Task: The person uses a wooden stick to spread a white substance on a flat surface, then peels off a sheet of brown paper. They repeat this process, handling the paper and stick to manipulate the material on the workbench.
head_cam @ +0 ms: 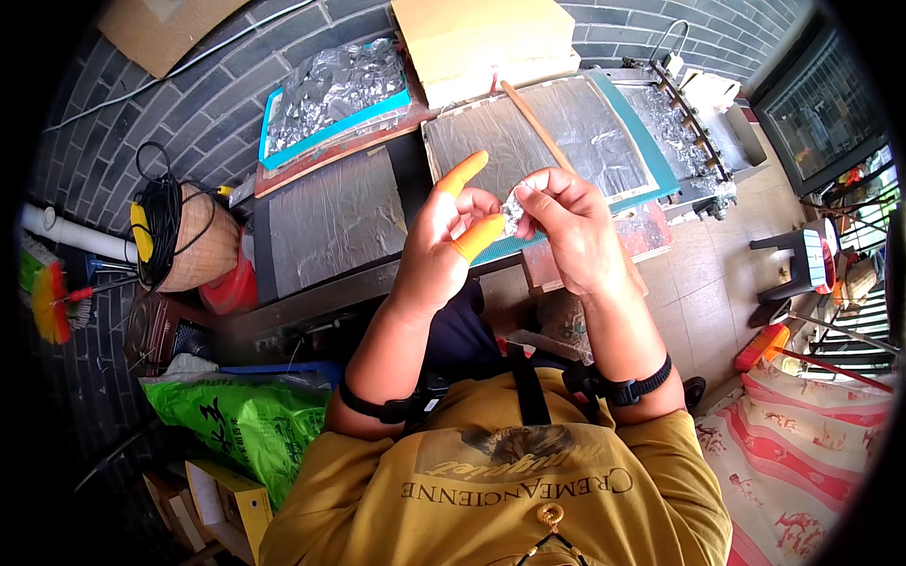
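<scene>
Between my hands is a small crumpled piece of silvery foil (512,210). My right hand (566,212) pinches it between thumb and fingers. Yellow finger cots cover the thumb and index finger of my left hand (453,226); its thumb tip is at the foil's left edge, and whether it grips the foil is unclear. Behind the hands, a board with a silvery foil sheet (481,134) lies on a teal ribbed mat (637,163), with a wooden stick (534,120) across it. Another foil sheet (333,226) lies flat to the left.
A blue-rimmed tray (340,124) of crumpled foil stands at the back left, beside a cardboard box (488,42). A metal frame with foil scraps (672,120) is at the right. A woven basket with black cable (198,240) stands left; a dark stool (793,262) stands right.
</scene>
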Demonstrator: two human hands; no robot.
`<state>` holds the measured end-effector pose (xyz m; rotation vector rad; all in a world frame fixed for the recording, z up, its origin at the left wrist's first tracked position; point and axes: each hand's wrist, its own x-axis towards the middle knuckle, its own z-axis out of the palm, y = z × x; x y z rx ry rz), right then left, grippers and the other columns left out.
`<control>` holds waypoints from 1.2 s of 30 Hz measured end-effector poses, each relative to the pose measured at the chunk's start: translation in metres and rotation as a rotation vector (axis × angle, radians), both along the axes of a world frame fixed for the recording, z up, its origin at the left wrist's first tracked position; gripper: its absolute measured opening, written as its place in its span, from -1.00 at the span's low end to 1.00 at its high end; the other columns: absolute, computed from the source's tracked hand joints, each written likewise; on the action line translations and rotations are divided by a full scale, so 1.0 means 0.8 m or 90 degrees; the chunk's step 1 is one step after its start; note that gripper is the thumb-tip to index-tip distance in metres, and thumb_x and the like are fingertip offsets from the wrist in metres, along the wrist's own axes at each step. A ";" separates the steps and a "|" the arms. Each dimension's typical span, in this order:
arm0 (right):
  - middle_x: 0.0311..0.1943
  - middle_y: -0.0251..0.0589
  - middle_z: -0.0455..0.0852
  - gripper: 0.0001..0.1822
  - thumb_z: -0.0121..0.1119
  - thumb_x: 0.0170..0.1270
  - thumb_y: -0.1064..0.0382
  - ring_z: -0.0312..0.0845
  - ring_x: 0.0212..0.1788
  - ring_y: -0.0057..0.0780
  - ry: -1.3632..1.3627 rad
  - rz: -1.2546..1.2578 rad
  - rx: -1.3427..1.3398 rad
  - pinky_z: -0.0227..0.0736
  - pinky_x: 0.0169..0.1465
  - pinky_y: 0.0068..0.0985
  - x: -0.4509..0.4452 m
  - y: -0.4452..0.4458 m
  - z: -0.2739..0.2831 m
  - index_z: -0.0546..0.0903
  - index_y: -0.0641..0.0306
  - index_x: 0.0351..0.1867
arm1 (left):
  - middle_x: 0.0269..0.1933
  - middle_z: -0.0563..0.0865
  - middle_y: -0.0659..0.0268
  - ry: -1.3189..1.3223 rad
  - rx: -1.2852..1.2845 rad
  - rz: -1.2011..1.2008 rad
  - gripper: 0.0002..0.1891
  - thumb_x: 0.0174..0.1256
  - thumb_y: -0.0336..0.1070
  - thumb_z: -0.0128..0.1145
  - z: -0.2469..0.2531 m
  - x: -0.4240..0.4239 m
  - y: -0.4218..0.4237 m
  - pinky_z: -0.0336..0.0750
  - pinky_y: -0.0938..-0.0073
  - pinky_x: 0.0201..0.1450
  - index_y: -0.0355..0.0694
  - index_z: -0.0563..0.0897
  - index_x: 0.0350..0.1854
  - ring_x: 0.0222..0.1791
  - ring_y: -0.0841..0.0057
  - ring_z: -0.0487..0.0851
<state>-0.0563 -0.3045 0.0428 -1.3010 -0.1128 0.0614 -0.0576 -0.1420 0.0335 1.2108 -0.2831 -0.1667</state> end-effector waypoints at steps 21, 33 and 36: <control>-0.38 -0.40 0.63 -0.82 0.14 0.36 0.39 0.46 -0.42 -0.73 -0.028 0.037 -0.172 0.40 -0.34 -0.72 -0.005 -0.009 0.006 0.61 0.41 -0.07 | -0.27 0.71 0.25 0.061 0.307 0.321 -0.40 0.24 -0.47 0.20 -0.015 0.041 0.098 0.46 0.62 -0.32 -0.42 0.31 0.33 -0.34 0.64 0.60; -0.42 -0.41 0.61 -0.86 0.13 0.35 0.43 0.41 -0.51 -0.79 0.001 0.044 -0.187 0.33 -0.49 -0.73 -0.013 -0.011 0.008 0.61 0.39 -0.10 | -0.29 0.73 0.24 0.082 0.693 0.408 -0.34 0.17 -0.34 0.30 -0.115 0.041 0.101 0.55 0.46 -0.16 -0.41 0.34 0.31 -0.31 0.48 0.68; -0.46 -0.42 0.58 -0.86 0.12 0.36 0.42 0.36 -0.60 -0.80 -0.022 0.028 -0.168 0.24 -0.60 -0.73 -0.018 -0.011 0.010 0.60 0.39 -0.11 | -0.30 0.74 0.25 0.091 0.752 0.434 -0.32 0.15 -0.27 0.29 -0.110 0.037 0.106 0.57 0.36 -0.12 -0.37 0.35 0.32 -0.26 0.33 0.71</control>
